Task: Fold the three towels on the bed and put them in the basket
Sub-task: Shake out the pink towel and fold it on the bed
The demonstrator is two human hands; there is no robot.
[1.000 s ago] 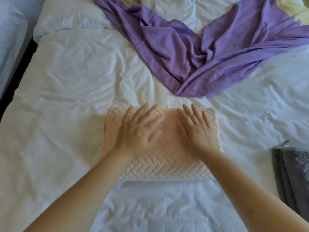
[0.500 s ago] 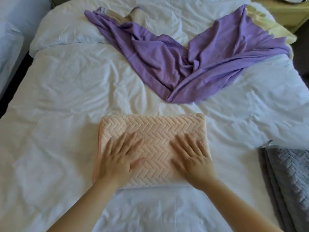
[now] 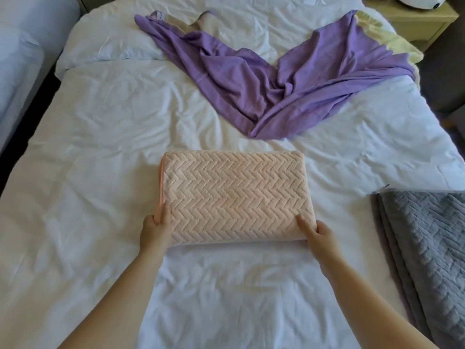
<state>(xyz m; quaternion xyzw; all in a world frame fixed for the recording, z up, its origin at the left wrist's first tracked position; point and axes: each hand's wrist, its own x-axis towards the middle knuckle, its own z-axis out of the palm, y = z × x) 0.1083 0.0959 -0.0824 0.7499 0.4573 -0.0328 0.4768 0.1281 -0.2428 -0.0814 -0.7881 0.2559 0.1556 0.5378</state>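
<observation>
A folded peach towel (image 3: 234, 195) with a zigzag weave lies in the middle of the white bed (image 3: 100, 152). My left hand (image 3: 156, 229) grips its near left corner, thumb on top and fingers tucked under. My right hand (image 3: 320, 235) grips the near right corner the same way. A purple towel (image 3: 271, 81) sprawls unfolded across the far part of the bed. A grey towel (image 3: 427, 250) lies folded at the right edge. No basket is in view.
A white pillow (image 3: 110, 39) sits at the far left of the bed. A pale yellow nightstand (image 3: 417, 23) stands at the far right, holding a white object. Another white bed (image 3: 25, 59) borders the left side across a dark gap.
Both hands slid back from lying flat on the peach towel to its near corners and took hold of them. The view has tilted up, showing more of the bed's far end.
</observation>
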